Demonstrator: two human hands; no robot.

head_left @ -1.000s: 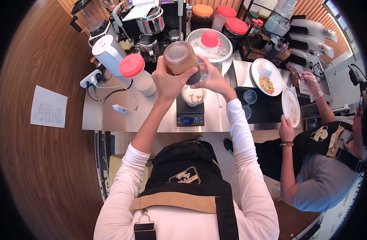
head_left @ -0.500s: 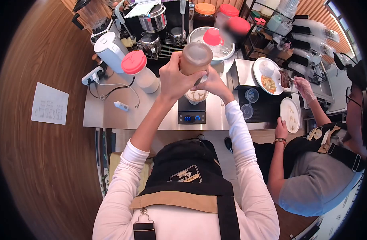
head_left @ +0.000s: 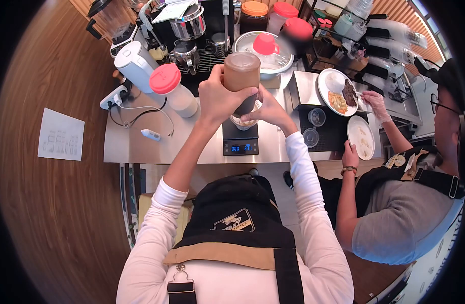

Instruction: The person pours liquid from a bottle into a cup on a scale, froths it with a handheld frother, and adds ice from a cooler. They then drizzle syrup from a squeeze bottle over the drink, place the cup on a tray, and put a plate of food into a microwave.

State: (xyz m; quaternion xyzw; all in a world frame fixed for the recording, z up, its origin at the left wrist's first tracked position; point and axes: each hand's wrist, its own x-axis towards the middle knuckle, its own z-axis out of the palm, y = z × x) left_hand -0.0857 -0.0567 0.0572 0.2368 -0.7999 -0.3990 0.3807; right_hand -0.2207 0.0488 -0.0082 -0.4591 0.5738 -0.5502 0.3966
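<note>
An upturned squeeze bottle (head_left: 241, 71) with brown contents tilts over a cup (head_left: 241, 124). My left hand (head_left: 215, 96) is wrapped around the bottle, thumb across its front. At the bottle's lower end, my right hand (head_left: 271, 109) is curled, its thumb low and near the cup's rim; whether it touches the cup I cannot tell. The bottle's tip is hidden by the fingers. The cup stands on a black digital scale (head_left: 241, 147) with lit blue digits. To the left is a jar with a red lid (head_left: 165, 78).
A white kettle (head_left: 135, 63), a power strip (head_left: 113, 97) with cables and a small white device (head_left: 151, 134) lie left. Behind are portafilters (head_left: 187, 54) and a steel bowl (head_left: 288, 63). At right, a co-worker's gloved hand (head_left: 376, 105) works by a plate of food (head_left: 325, 76).
The bottle has tilted further and dropped slightly, and my right hand has moved down toward the cup. The scale's reading has risen. The co-worker's plate has shifted a little.
</note>
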